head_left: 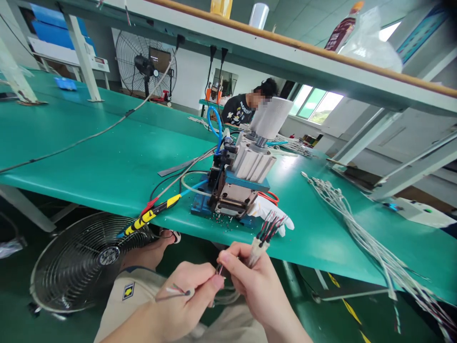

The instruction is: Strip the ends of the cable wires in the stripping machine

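Our left hand (182, 297) pinches a limp thin wire (174, 291) just beside our right hand (252, 286), clamped on a light white cable (255, 250), best held by its stiffer sheath.

Plastic-sheathed wires (269, 228), matt aluminium cylinder (252, 159), glossy bench top (107, 147), cloth glove (267, 212)

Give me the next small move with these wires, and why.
I'd probably ease the thin wires in the left hand away from the sheathed bundle in the right hand. The hands sit close together, and the bundle's red and black wire ends fan out loosely, so they could snag.
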`<action>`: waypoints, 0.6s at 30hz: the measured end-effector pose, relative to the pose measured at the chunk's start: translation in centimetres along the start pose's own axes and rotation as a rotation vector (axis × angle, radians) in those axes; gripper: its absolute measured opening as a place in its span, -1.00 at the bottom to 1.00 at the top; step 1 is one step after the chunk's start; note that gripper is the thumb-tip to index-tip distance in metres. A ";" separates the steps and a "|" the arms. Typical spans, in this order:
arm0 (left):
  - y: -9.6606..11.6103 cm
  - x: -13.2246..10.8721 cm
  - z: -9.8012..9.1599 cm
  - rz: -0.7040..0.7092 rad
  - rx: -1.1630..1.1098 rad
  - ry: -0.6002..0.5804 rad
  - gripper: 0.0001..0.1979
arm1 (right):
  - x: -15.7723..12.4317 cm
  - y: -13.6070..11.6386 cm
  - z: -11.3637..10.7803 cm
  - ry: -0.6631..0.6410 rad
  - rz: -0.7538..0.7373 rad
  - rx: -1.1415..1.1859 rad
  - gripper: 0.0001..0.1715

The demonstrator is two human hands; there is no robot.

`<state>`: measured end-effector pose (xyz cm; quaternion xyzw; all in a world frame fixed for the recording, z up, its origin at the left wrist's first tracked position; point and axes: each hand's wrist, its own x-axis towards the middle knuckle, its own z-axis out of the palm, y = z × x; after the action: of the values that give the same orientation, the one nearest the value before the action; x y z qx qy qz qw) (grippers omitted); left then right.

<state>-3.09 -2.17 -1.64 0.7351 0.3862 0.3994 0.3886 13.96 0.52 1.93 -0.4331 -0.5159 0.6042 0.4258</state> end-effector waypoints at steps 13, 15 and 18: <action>0.2 1.0 2.3 -0.077 -0.446 0.241 -0.44 | -0.2 -1.0 -0.1 0.009 0.104 0.257 -0.45; 0.4 1.1 2.3 -0.089 -0.454 0.251 -0.45 | -0.3 -0.9 -0.2 0.015 0.112 0.276 -0.47; 0.5 1.1 2.3 -0.070 -0.408 0.255 -0.45 | -0.3 -0.8 -0.1 -0.003 0.127 0.271 -0.48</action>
<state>-0.51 -2.03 -1.75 0.5711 0.3686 0.5449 0.4910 14.23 0.39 2.77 -0.4025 -0.4017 0.6947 0.4405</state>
